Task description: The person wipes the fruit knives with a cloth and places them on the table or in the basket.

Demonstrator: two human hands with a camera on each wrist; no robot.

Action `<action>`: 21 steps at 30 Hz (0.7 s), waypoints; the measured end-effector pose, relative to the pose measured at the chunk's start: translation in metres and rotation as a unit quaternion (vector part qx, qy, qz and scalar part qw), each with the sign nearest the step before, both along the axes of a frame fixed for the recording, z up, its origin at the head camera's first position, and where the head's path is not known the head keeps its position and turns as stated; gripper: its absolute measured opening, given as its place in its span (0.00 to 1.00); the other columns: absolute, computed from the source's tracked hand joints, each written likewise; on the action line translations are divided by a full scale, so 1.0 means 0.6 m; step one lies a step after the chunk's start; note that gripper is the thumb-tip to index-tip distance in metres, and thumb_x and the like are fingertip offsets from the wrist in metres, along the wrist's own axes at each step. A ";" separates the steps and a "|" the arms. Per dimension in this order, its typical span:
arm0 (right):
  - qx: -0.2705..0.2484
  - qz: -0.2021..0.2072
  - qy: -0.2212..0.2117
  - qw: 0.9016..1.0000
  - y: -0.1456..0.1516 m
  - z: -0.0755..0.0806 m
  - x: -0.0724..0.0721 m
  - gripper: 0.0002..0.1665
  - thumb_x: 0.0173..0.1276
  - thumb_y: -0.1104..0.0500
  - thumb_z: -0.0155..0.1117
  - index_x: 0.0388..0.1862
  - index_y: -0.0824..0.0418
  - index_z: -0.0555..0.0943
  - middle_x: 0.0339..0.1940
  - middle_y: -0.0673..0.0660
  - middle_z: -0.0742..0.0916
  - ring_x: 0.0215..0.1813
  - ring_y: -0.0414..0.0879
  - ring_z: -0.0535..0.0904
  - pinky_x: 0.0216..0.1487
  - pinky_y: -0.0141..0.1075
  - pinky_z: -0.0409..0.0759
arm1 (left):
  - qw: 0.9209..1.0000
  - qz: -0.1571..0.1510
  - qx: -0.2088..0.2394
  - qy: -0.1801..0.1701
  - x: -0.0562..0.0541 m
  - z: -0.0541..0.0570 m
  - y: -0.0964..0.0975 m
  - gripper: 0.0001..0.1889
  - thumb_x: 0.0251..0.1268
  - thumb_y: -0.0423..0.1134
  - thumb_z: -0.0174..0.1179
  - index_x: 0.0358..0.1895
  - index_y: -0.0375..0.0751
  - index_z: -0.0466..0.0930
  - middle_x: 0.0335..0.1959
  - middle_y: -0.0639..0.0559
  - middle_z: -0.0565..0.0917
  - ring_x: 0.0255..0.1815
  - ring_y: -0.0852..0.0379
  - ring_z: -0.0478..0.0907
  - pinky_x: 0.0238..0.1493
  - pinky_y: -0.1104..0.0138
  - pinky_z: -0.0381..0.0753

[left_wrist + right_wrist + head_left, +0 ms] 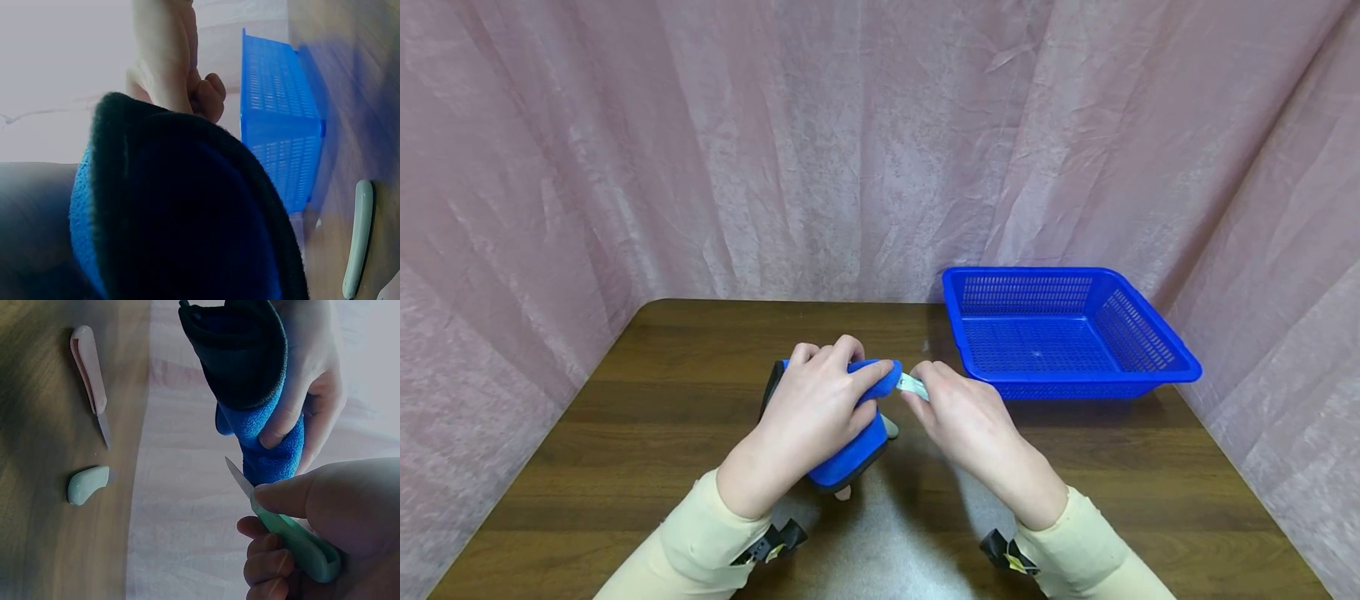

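Observation:
My left hand (820,400) grips a blue fleecy cloth (853,458) with black edging, which hangs folded below the fingers. In the right wrist view, thumb and fingers pinch the lower end of that cloth (275,440). My right hand (962,412) holds a pale green folding knife (290,540) by its handle, blade out. The blade (239,475) points up beside the cloth's end; whether they touch, I cannot tell. Under the hands, a pink folding knife (90,369) with its blade out and a second pale green knife (87,485) lie on the table.
A blue plastic basket (1075,377) with slotted walls stands at the table's back right, just beyond my right hand. The brown wooden table (647,417) reaches to pink curtains (820,167) at the back and sides.

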State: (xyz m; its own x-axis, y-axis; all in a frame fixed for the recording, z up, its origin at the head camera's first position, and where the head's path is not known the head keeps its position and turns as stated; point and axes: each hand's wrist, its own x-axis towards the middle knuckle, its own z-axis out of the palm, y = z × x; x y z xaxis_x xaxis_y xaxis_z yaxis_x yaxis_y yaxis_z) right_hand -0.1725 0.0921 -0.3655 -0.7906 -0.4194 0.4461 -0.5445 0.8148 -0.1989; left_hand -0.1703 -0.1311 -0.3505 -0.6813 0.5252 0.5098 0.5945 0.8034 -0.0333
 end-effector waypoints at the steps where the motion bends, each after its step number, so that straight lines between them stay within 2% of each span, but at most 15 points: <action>1: 0.001 0.001 -0.001 1.000 0.000 0.000 0.000 0.10 0.78 0.55 0.75 0.43 0.59 0.83 0.30 0.48 0.80 0.26 0.44 0.76 0.25 0.42 0.76 | 1.000 0.001 -0.001 0.001 0.000 -0.001 0.000 0.21 0.70 0.43 0.73 0.66 0.55 0.90 0.51 0.43 0.85 0.44 0.47 0.87 0.50 0.46 0.79; 21: -0.001 0.007 0.022 1.000 0.001 -0.005 0.000 0.11 0.77 0.55 0.75 0.41 0.58 0.82 0.30 0.48 0.79 0.24 0.44 0.75 0.23 0.42 0.74 | 1.000 0.028 -0.002 -0.001 -0.007 -0.003 -0.013 0.20 0.70 0.42 0.71 0.64 0.54 0.91 0.49 0.42 0.85 0.42 0.45 0.87 0.48 0.46 0.78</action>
State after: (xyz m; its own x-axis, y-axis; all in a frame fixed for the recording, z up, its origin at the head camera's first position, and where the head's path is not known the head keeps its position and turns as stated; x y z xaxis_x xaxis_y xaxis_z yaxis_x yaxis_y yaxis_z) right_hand -0.1726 0.0926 -0.3682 -0.7642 -0.4297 0.4810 -0.5646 0.8062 -0.1768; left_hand -0.1743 -0.1390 -0.3524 -0.7114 0.4875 0.5062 0.5483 0.8356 -0.0342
